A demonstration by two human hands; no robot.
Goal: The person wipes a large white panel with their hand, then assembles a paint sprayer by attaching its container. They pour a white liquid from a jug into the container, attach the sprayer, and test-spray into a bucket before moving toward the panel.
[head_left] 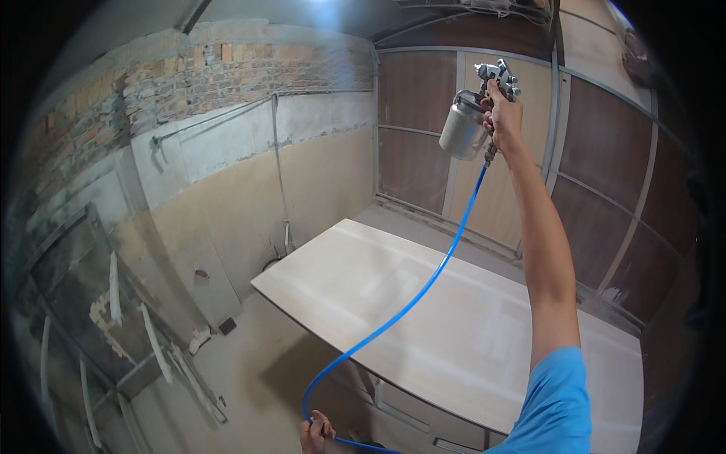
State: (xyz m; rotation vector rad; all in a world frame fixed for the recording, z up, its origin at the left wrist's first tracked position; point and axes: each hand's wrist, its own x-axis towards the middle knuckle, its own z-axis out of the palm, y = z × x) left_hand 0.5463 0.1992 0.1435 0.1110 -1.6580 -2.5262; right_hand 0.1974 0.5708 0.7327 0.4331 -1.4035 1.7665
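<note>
Along the left edge, pale offcuts and strips [113, 287] are seen leaning against a grimy wall, below a stretch of bare brick wall [189, 76]. A thin pipe [278, 159] is run down the plastered wall further in.

At the bottom edge, left of centre, the left hand [314, 435] is seen low down, its fingers closed around the blue air hose [423, 291]. From that hand the hose is looped down toward the bottom edge and is then carried up in a long curve over the large pale panel [469, 325], which is laid flat and takes up the middle and lower right of the view.

The hose is joined to the bottom of the spray gun [480, 113], which is held high above the far end of the panel, in front of the brown panelled wall [605, 151]. The gun's metal cup [463, 129] is hung to the left of the grip. The right hand [503, 113] is clamped on the gun's handle, with the arm stretched up from a blue sleeve [556, 401] at the lower right.
</note>
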